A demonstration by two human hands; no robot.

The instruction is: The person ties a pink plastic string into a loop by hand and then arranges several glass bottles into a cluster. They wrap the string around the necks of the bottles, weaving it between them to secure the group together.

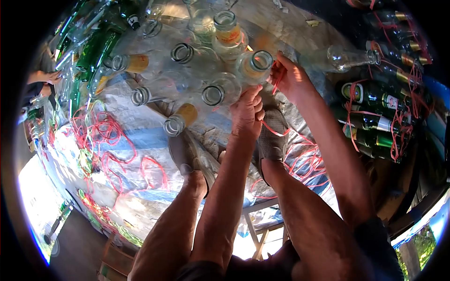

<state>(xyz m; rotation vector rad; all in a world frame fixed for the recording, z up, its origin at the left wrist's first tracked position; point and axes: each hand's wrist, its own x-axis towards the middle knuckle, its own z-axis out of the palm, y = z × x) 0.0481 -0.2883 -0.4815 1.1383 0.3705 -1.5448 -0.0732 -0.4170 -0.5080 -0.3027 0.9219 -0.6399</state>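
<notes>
Several clear glass bottles stand between and beyond my feet, their open mouths facing up. My left hand (248, 107) is closed beside the neck of a clear bottle (255, 66), with red string (275, 133) trailing from its fingers. Just right of that bottle, my right hand (289, 78) is closed on red string too, a short loop of it showing below the fingers. Another clear bottle (222, 90) stands touching the group near my left hand. One with an orange label (228, 33) is at the back. Whether the string passes round the bottles is hidden.
Green bottles (370, 96) bound with red string lie at the right; more green bottles (96, 49) are at the upper left. Tangled red string (105, 136) lies on the crumpled sheet (145, 136). My shoes (273, 133) are below the bottles. Another person's hand (47, 77) shows at far left.
</notes>
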